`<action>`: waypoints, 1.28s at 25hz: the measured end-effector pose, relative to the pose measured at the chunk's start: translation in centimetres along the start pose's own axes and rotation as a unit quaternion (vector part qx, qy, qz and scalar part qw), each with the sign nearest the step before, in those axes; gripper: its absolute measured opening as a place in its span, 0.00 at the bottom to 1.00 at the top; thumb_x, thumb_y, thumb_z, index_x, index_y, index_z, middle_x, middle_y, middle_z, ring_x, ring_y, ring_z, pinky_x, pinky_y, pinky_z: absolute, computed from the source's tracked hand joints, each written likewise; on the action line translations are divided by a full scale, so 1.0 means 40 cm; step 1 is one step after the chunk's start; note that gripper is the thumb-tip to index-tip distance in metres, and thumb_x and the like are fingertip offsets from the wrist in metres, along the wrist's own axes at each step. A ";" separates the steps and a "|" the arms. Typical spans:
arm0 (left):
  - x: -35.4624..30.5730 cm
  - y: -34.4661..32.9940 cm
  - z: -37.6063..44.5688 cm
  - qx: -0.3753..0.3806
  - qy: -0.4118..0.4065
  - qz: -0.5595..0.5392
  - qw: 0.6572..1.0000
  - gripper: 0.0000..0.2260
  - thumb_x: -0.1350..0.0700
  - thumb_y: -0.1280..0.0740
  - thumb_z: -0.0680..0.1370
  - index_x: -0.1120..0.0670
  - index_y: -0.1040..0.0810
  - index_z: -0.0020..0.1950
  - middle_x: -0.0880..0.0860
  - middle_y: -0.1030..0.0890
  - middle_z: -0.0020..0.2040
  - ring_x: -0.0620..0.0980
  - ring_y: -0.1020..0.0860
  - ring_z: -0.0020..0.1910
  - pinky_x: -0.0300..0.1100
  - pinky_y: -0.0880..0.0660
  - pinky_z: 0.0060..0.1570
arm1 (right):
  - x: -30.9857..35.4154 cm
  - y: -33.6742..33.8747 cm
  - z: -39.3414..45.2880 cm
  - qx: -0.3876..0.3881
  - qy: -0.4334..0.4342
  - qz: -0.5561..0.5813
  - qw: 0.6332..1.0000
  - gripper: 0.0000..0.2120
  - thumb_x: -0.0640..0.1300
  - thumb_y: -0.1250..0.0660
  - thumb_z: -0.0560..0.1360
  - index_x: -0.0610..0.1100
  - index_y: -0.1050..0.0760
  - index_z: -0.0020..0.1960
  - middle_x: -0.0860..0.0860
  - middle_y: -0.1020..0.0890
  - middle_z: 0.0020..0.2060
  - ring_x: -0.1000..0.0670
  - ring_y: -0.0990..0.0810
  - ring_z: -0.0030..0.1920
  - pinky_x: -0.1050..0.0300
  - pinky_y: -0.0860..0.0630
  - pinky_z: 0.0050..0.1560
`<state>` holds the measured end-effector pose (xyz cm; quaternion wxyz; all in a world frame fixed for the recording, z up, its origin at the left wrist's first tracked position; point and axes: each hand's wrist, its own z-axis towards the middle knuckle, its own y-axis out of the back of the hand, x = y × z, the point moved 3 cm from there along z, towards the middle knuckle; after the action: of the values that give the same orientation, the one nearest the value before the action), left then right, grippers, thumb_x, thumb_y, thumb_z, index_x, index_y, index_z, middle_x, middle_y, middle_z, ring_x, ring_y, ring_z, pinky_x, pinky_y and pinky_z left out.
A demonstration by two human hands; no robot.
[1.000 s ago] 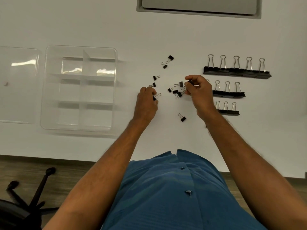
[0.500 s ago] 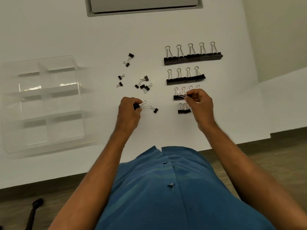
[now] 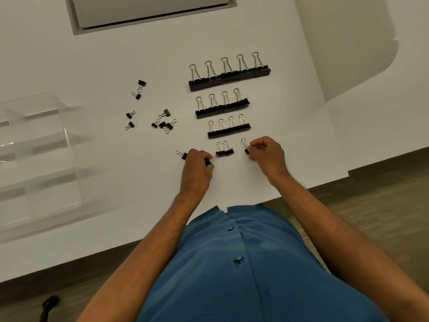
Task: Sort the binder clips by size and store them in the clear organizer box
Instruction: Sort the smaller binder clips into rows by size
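Note:
Black binder clips lie in rows by size on the white table: a row of the largest clips (image 3: 229,76), a medium row (image 3: 221,106), a smaller row (image 3: 228,131) and a pair of small clips (image 3: 224,151). Several loose small clips (image 3: 163,123) are scattered to the left. My right hand (image 3: 267,154) pinches a small clip (image 3: 246,148) just right of the pair. My left hand (image 3: 197,166) grips a small clip (image 3: 209,161) left of the pair, and another small clip (image 3: 182,155) lies by its knuckles. The clear organizer box (image 3: 44,156) stands empty at far left.
A grey recessed panel (image 3: 148,10) sits at the table's far edge. The table's front edge (image 3: 301,190) runs just below my hands, with a wood floor beyond. A second white surface (image 3: 371,94) adjoins at right. A black chair part (image 3: 50,303) shows at bottom left.
My head turned, shifting the view left. My right hand moved down from the third row to beside the small pair. My left hand moved right toward the pair.

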<state>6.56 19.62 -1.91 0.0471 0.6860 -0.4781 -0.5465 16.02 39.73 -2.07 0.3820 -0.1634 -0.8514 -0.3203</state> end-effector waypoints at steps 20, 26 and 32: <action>0.037 0.008 -0.061 -0.157 0.218 -0.238 0.933 0.15 0.68 0.36 0.79 0.54 0.18 0.61 0.47 0.20 0.51 0.45 0.20 0.52 0.45 0.22 0.60 | 0.073 -0.158 -0.078 0.136 0.436 -0.347 0.819 0.15 0.49 0.31 0.78 0.47 0.23 0.62 0.50 0.24 0.54 0.51 0.24 0.51 0.58 0.23 0.38; 0.054 0.019 -0.079 -0.178 0.223 -0.215 0.934 0.14 0.66 0.37 0.81 0.55 0.17 0.61 0.52 0.17 0.59 0.49 0.19 0.56 0.45 0.24 0.64 | 0.069 -0.240 -0.045 0.173 0.477 -0.406 0.760 0.10 0.45 0.31 0.78 0.45 0.20 0.58 0.47 0.20 0.50 0.46 0.23 0.49 0.52 0.24 0.42; 0.060 0.015 -0.083 -0.200 0.241 -0.263 0.913 0.10 0.64 0.34 0.79 0.56 0.17 0.57 0.53 0.16 0.52 0.45 0.18 0.47 0.39 0.21 0.53 | 0.081 -0.222 -0.029 0.211 0.468 -0.386 0.766 0.12 0.42 0.29 0.77 0.45 0.21 0.61 0.48 0.20 0.54 0.46 0.23 0.54 0.51 0.21 0.47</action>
<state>8.69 16.08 -1.93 0.1514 0.8739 -0.1358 -0.4415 9.88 32.45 -2.77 0.6023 0.4338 -0.6043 -0.2896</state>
